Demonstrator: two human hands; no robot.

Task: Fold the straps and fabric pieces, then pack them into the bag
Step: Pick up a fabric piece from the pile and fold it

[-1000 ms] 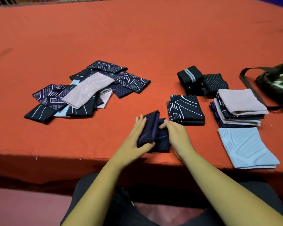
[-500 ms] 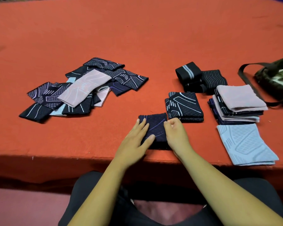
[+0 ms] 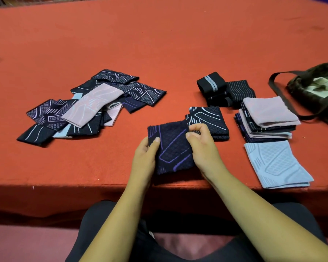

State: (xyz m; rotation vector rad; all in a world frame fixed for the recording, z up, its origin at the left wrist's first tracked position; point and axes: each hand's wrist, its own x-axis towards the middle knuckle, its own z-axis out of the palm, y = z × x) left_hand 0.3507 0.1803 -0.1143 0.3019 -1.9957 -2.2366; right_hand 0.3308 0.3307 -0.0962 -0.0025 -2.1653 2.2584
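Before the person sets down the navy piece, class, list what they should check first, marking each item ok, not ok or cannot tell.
1. Left hand and right hand both grip the navy piece: ok.
2. Its hidden layers lined up: cannot tell.
3. Black-and-white stack beside it has a free top: ok.
4. Bag mouth open: ok.
5. Everything folded: not ok, the loose pile lies unfolded.

Most of the view is filled by a wide table (image 3: 159, 44) covered in orange-red cloth, which is draped over its near edge. Below that edge a dull pink floor (image 3: 27, 242) is seen, darkened by the table's shadow. Beyond the table's far left corner a pale grille (image 3: 27, 0) is glimpsed.
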